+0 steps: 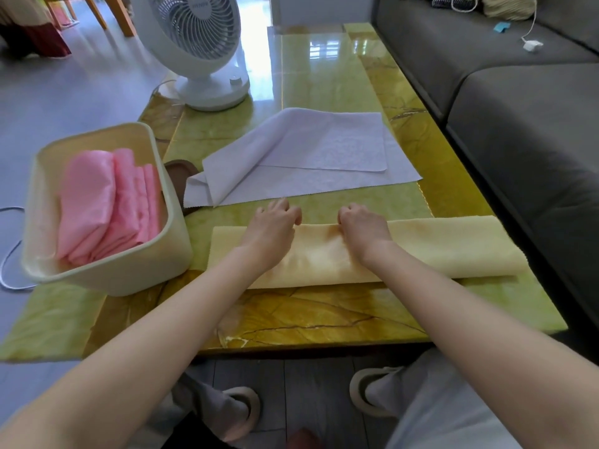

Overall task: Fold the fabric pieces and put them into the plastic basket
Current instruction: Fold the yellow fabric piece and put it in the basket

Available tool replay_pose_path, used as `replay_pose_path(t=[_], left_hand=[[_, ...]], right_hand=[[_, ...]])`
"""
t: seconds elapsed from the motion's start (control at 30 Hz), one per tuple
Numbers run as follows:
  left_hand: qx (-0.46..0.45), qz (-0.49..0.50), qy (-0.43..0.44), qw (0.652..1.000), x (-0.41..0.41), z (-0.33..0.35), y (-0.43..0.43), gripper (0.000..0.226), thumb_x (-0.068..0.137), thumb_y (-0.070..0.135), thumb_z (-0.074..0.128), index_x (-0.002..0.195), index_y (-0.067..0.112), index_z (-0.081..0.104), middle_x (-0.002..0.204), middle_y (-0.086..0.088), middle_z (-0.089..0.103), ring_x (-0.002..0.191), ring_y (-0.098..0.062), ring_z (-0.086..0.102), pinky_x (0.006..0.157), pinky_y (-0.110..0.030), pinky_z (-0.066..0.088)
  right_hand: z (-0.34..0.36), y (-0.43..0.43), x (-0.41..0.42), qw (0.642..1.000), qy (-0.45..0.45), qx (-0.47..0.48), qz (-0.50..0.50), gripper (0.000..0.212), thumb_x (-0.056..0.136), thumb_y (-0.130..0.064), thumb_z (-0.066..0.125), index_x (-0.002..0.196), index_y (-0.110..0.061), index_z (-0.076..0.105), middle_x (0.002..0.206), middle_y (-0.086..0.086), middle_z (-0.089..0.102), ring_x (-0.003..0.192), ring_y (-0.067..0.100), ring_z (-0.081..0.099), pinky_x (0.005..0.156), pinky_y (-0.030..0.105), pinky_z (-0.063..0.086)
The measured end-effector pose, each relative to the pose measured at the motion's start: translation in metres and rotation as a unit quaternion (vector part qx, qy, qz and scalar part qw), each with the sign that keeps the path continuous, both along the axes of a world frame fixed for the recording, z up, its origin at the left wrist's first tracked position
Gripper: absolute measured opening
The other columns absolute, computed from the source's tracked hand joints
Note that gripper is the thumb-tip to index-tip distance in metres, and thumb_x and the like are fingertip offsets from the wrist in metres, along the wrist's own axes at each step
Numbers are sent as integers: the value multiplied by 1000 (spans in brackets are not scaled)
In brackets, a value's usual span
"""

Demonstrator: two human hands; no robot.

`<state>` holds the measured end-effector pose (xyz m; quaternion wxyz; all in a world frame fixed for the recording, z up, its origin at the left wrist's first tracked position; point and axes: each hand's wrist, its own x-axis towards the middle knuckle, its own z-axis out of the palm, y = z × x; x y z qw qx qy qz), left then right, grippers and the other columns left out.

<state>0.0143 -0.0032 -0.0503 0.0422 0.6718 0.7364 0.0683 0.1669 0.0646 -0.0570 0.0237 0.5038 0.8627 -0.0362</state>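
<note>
Glossy green table (pixel 324 312) under me; my left hand (pixel 275 222) and right hand (pixel 361 223) curl round the yellow cloth's (pixel 453 244) far edge, near its middle. Lifted from here, I reckon the long ends could sag and skew the fold. The basket (pixel 136 273) sits just left.

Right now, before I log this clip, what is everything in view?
table: one, green and yellow marble, centre
basket: one, cream, table's left edge
pink cloths: several, pink, folded inside the basket
white cloth: one, white, mid-table, partly folded
yellow cloth: one, yellow, folded, along the table's near edge
fan: one, white, table's far left corner
sofa: one, grey, right of the table
charger: one, white, on the sofa
slippers: two, beige, on the person's feet
left hand: grip on the yellow cloth's far edge
right hand: grip on the same edge
</note>
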Motion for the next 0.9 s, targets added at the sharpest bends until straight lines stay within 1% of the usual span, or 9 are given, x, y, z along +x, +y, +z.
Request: replay_pose_path(t=[0.03, 0.1, 0.17, 0.23, 0.3, 0.43, 0.6, 0.77, 0.9], left_hand=[[-11, 6, 14, 1000, 0, -2, -7, 27, 97, 19, 43, 123, 19, 49, 125, -4, 47, 117, -23, 44, 95, -34, 34], [-72, 25, 35, 996, 1, -10, -19, 38, 98, 32, 38, 135, 23, 38, 137, -5, 41, 125, -25, 39, 97, -39, 35], [-123, 45, 36, 991, 2, -19, -27, 46, 99, 38, 33, 142, 24, 28, 148, -5, 30, 134, -27, 30, 101, -44, 32], [-123, 50, 27, 991, 3, -22, -28, 47, 99, 38, 32, 144, 24, 26, 155, -7, 20, 138, -29, 24, 105, -47, 27], [-111, 48, -9, 993, 4, -21, -27, 48, 97, 32, 38, 143, 23, 27, 157, -9, 14, 140, -31, 22, 109, -48, 23], [-76, 53, -84, 992, -4, -21, -37, 44, 97, 25, 41, 140, 19, 36, 155, -9, 18, 140, -29, 24, 113, -42, 20], [-56, 127, -93, 986, -33, -23, -69, 43, 99, 28, 40, 140, 17, 37, 151, -10, 26, 139, -28, 24, 114, -41, 21], [-60, 223, -44, 972, -39, -19, -91, 49, 97, 35, 43, 140, 12, 33, 137, -15, 37, 126, -32, 34, 104, -42, 32], [-78, 259, -119, 955, -31, -13, -89, 60, 96, 31, 49, 142, 5, 22, 140, -19, 29, 119, -36, 45, 96, -40, 43]], right_hand=[[1, -2, -1, 1000, -3, 5, 1, 30, 87, 9, 43, 111, -6, 52, 114, 11, 53, 105, 29, 52, 75, 33, 41], [4, -9, -3, 1000, 4, 22, 17, 36, 85, 10, 43, 117, -6, 50, 119, 12, 51, 109, 29, 50, 84, 33, 42], [6, -22, -10, 997, 45, 15, 55, 36, 92, 3, 40, 125, -8, 48, 125, 11, 50, 114, 29, 50, 91, 33, 41], [3, -43, -19, 990, 92, -17, 103, 34, 97, -6, 39, 130, -11, 47, 133, 8, 48, 119, 26, 48, 94, 32, 40], [-7, -63, -27, 984, 115, -49, 130, 36, 97, -11, 40, 133, -11, 44, 143, 6, 40, 128, 24, 40, 101, 31, 35], [-26, -77, -31, 992, 26, -84, 85, 48, 101, -22, 31, 147, -14, 19, 157, 5, 15, 145, 26, 13, 114, 44, 20], [-20, -77, -30, 991, -18, -122, 53, 50, 103, -31, 19, 151, -21, 8, 160, 3, 0, 147, 30, -1, 116, 54, 11], [-23, -80, -33, 990, -43, -123, 47, 51, 103, -28, 14, 151, -20, -1, 159, 4, -9, 146, 30, -9, 115, 59, 5], [-22, -83, -30, 990, -47, -126, 45, 52, 103, -27, 16, 151, -20, -1, 159, 4, -9, 146, 30, -8, 114, 59, 7]])
